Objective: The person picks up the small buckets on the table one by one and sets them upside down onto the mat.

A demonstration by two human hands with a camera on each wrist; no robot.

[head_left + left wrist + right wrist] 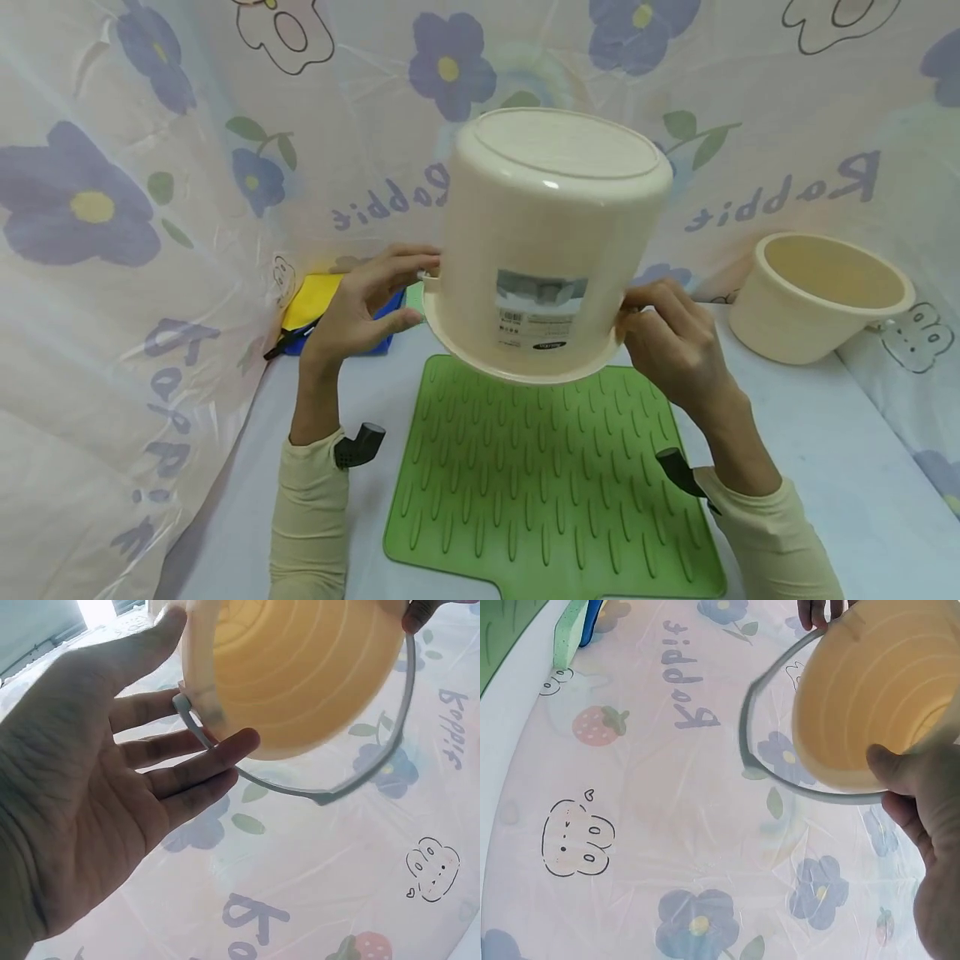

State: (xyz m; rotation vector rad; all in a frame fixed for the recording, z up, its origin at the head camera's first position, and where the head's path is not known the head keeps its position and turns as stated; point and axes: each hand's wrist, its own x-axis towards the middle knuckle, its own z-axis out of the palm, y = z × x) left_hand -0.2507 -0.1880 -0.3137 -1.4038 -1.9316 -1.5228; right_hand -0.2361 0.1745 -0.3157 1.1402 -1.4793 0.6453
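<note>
A cream bucket [480, 225] is held upside down and tilted in the air, its base toward the top and a printed label [542, 308] on its side. In the wrist views its ribbed yellowish inside [315, 675] and its grey handle [322, 797] hanging loose from the rim show. My right hand [678, 350] grips the rim on the right, thumb against the inside. At the left side my left hand [367, 308] touches the bucket near the handle's end, its fingers extended and thumb spread apart.
Under the bucket a green ridged mat [540, 475] lies on the white table [810, 450]. A second cream container [780, 325] stands at the back right. Yellow cloth [311, 298], a blue item [375, 342] and a black object [288, 340] lie back left. Printed curtain [360, 117] surrounds the table.
</note>
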